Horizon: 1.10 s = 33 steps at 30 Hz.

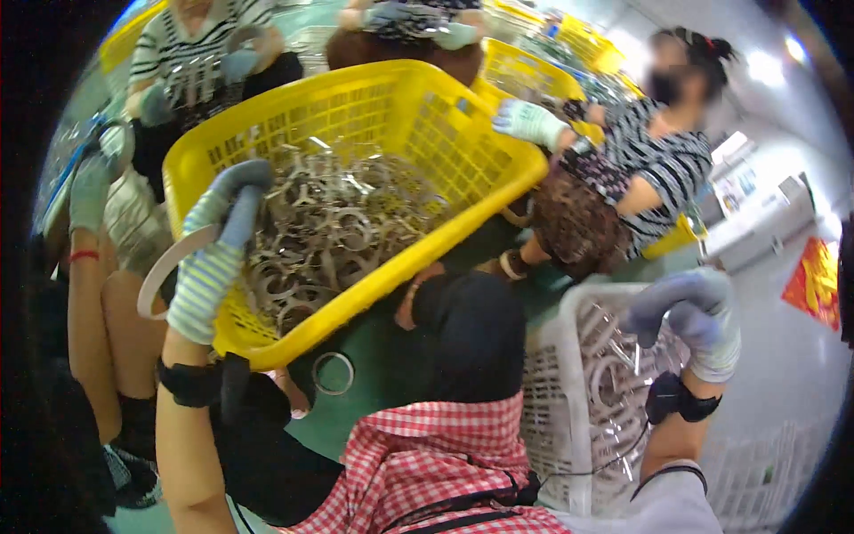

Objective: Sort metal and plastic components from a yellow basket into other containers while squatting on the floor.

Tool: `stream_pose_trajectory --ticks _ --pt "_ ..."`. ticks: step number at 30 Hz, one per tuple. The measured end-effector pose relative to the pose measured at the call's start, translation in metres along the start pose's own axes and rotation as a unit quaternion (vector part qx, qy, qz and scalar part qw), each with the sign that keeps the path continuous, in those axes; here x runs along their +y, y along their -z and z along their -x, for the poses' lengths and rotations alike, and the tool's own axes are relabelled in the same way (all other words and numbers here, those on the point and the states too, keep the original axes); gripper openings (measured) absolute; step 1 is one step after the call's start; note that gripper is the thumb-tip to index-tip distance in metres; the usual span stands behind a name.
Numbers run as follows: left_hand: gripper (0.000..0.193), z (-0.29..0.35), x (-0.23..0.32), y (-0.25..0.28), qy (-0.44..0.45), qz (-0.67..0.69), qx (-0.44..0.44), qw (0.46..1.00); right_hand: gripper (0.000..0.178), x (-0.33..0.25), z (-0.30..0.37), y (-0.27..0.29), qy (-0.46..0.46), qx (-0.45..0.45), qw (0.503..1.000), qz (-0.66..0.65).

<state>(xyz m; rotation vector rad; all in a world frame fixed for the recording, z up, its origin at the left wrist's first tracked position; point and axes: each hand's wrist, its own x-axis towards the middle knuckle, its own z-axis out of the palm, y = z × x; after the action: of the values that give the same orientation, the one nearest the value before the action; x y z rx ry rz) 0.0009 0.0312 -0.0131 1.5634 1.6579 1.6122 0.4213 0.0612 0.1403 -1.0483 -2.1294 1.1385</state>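
Observation:
My left hand (211, 267), in a striped knit glove with grey fingertips, is raised at the left side of the yellow plastic basket (418, 230). Its fingers are closed, and a flat metal ring (157, 274) is held in it, sticking out to the left. Inside the yellow basket lies a heap of metal rings and thin curved metal pieces (347, 222). Over the white plastic basket (569, 374) on the right is my right hand (698, 325), also gloved, with curled fingers. Whatever is between those fingers cannot be made out. Metal rings (614, 383) fill the white basket below it.
A single metal ring (333, 373) lies on the green floor near my foot. My lap has a red checked cloth (427, 445). Co-workers sit around the yellow basket; one gloved hand (529, 123) is by its right rim. More yellow baskets (534, 71) stand behind.

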Motion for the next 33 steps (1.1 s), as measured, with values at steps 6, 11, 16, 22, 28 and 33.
stream_pose_trajectory --ticks 6,11,16,22,28,33 --pt "0.024 0.002 0.013 0.022 0.091 0.073 0.065 0.991 0.032 -0.026 -0.181 -0.09 0.279 -0.156 0.902 -0.291" --pt "0.026 -0.003 0.006 0.036 0.134 0.108 0.09 0.981 0.019 -0.015 -0.333 -0.212 -0.007 -0.221 0.76 -0.611" --pt "0.027 -0.002 -0.014 0.052 0.157 0.132 0.103 0.973 0.021 0.109 -0.418 -0.395 -0.146 -0.33 0.849 -0.385" --pt "0.026 -0.006 -0.02 0.058 0.157 0.202 0.089 0.963 0.028 0.212 -0.394 -0.477 0.233 -0.223 0.935 -0.146" --pt "0.028 -0.01 -0.027 0.068 0.152 0.193 0.089 0.965 0.025 0.213 -0.401 -0.471 0.267 -0.371 0.878 0.14" --pt "0.029 -0.007 -0.021 0.074 0.172 0.225 0.077 0.956 0.023 0.214 -0.41 -0.47 0.279 -0.459 0.758 0.37"
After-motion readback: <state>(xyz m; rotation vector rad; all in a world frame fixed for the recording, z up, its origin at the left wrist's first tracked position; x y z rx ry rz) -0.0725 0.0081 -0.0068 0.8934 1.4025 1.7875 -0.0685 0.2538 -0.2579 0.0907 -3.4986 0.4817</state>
